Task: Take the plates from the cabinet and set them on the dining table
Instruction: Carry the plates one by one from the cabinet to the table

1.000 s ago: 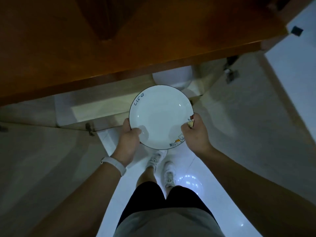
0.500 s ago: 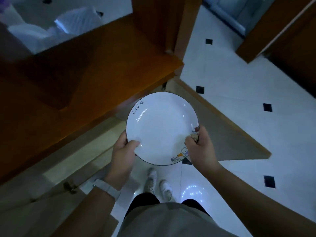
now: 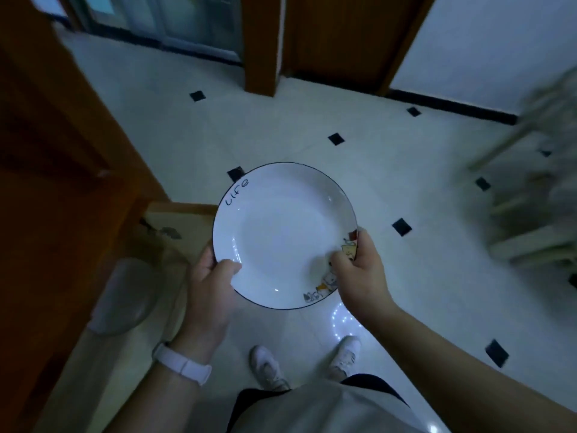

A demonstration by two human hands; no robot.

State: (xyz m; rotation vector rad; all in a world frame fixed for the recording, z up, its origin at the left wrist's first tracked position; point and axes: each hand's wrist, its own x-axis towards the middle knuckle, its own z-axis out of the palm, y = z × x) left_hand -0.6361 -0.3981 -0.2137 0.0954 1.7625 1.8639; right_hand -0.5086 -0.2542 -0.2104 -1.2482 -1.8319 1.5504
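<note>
A white plate with a thin dark rim, the word "life" and small cartoon figures is held level in front of me, over the tiled floor. My left hand grips its near-left rim, thumb on top; a white wristband sits on that wrist. My right hand grips the near-right rim, thumb over the cartoon figures. The wooden cabinet stands at my left. Inside its open lower part, another pale plate shows dimly. No dining table can be made out.
White floor tiles with small black diamonds stretch ahead. A wooden door frame and door stand at the back. A blurred pale chair or rack is at the right edge. My feet in white shoes show below.
The view has swung right, away from the cabinet toward the open floor. Both hands keep the same hold on the plate, now clear of the cabinet top.
</note>
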